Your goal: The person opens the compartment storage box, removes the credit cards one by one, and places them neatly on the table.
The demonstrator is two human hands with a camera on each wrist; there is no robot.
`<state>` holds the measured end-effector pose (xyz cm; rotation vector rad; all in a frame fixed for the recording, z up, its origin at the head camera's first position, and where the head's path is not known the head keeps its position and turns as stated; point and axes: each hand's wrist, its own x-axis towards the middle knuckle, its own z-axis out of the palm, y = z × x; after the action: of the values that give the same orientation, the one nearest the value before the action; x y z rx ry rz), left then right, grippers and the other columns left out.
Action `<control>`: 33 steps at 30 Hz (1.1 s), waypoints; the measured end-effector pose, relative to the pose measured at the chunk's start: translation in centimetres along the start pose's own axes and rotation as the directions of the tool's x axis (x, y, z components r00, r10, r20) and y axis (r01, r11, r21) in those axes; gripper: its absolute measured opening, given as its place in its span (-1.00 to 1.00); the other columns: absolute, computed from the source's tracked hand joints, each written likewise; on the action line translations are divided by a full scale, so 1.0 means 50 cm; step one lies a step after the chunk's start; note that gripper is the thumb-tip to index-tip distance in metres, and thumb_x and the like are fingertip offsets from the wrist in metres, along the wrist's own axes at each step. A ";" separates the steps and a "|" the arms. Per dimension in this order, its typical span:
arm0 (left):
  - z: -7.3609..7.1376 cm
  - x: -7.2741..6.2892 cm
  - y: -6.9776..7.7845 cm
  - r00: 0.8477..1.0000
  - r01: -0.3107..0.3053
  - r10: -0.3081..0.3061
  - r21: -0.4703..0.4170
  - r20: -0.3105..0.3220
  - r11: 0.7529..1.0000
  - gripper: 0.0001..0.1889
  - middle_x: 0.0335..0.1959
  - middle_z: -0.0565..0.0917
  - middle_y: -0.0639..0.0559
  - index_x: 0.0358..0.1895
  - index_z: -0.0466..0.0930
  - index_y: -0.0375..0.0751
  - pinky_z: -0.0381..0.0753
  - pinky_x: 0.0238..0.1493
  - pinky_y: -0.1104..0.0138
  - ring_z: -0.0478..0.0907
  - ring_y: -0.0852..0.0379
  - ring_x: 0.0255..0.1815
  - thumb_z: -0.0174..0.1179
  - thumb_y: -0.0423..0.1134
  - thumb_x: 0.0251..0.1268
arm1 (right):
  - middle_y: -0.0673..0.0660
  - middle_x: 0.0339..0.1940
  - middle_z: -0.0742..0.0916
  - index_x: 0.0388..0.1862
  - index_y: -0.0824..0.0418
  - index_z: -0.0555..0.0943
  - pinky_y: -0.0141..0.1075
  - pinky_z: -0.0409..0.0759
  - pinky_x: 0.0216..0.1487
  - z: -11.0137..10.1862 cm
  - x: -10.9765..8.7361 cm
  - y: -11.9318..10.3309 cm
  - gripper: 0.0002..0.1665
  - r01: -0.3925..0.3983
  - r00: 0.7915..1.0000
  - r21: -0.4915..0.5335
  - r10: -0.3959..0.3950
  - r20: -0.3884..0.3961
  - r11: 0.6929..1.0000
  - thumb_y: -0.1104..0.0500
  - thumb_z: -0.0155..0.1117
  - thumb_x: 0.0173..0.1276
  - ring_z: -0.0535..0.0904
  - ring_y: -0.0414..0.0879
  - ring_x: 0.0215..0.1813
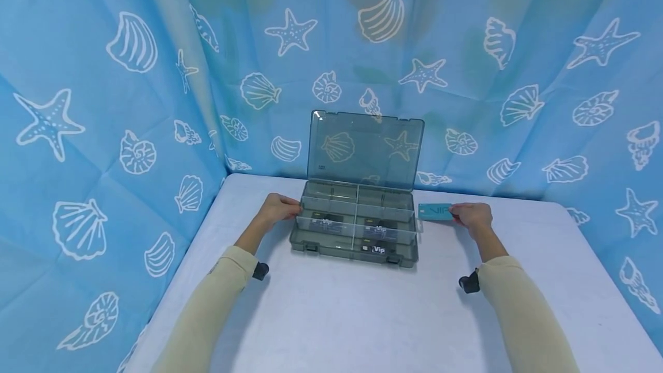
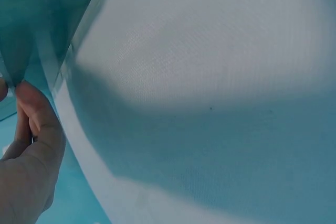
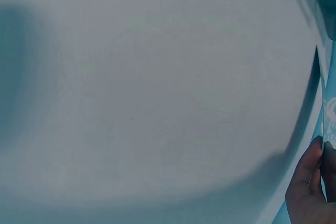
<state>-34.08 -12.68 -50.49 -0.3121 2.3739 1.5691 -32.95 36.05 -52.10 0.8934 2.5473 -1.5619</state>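
A smoky see-through compartment box point(image 1: 331, 253) stands on the table with its lid point(image 1: 365, 151) raised behind it. My left hand point(image 1: 279, 209) pinches the box's left side between thumb and fingers; in the left wrist view this hand point(image 2: 37, 140) is at the left edge. Just right of the box, my right hand point(image 1: 472, 215) holds a teal VIP card point(image 1: 434, 212) by its right end. The right wrist view has that hand point(image 3: 307, 177) at its lower right corner. Several dark Vip cards point(image 1: 380, 229) lie in the box's compartments.
Clear strips point(image 1: 331, 226) run across the box, and a light divider point(image 1: 356, 212) crosses them from front to back. A white cloth covers the table point(image 1: 362, 315). Blue shell-print curtains point(image 1: 321, 45) hang behind and at both sides.
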 end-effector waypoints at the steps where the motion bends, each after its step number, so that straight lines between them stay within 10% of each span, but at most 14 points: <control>1: -0.001 0.001 -0.001 1.000 0.002 -0.002 -0.001 0.000 1.000 -0.71 -0.06 0.63 -0.16 -0.03 0.63 -0.31 0.65 -0.03 0.24 0.64 0.00 -0.12 0.35 -0.28 0.22 | 0.33 0.07 0.68 0.10 0.41 0.59 -0.32 0.65 -0.35 0.001 0.000 0.001 -0.61 0.020 1.000 -0.052 -0.021 -0.011 0.998 0.19 0.23 0.40 0.66 0.01 -0.19; 9: -0.005 0.000 -0.002 0.999 -0.041 0.041 -0.005 0.026 0.999 -0.72 -0.06 0.63 -0.17 -0.02 0.61 -0.33 0.65 -0.02 0.22 0.63 -0.02 -0.09 0.31 -0.28 0.26 | 0.43 0.04 0.63 0.04 0.49 0.58 0.13 0.40 0.23 0.019 -0.025 -0.003 -0.52 0.217 0.972 -0.373 -0.237 -0.007 0.902 0.18 0.38 0.24 0.42 0.31 0.16; 19: -0.002 0.001 -0.006 1.000 -0.020 0.020 0.011 0.020 1.000 -0.71 -0.04 0.62 -0.18 -0.01 0.61 -0.32 0.63 0.01 0.21 0.63 -0.02 -0.09 0.31 -0.26 0.26 | 0.46 0.09 0.56 0.12 0.54 0.48 0.10 0.44 0.23 0.045 -0.049 -0.007 -0.41 0.188 0.977 -0.377 -0.213 -0.024 0.907 0.15 0.38 0.27 0.42 0.30 0.14; 26: 0.002 -0.003 -0.010 1.000 -0.026 0.026 -0.001 0.015 1.000 -0.70 -0.06 0.64 -0.19 -0.01 0.62 -0.37 0.66 -0.05 0.23 0.65 -0.01 -0.12 0.31 -0.29 0.26 | 0.33 -0.16 0.73 -0.02 0.41 0.65 0.00 0.64 -0.04 0.075 -0.104 -0.070 -0.61 0.508 0.861 -0.248 -0.496 0.113 0.825 0.09 0.23 0.42 0.66 0.16 -0.12; 33: 0.003 -0.008 -0.001 1.000 -0.028 0.028 -0.007 0.011 1.000 -0.70 -0.05 0.64 -0.20 0.00 0.62 -0.36 0.66 -0.04 0.23 0.65 -0.02 -0.10 0.32 -0.29 0.25 | 0.26 -0.17 0.75 0.03 0.46 0.63 -0.10 0.69 -0.07 0.121 -0.180 -0.126 -0.61 0.500 0.803 -0.185 -0.373 0.464 0.846 0.16 0.14 0.43 0.73 0.04 -0.19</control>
<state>-33.69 -12.57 -50.46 -0.2728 2.3752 1.5871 -30.06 24.83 -47.24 -0.0836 2.6629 -1.2040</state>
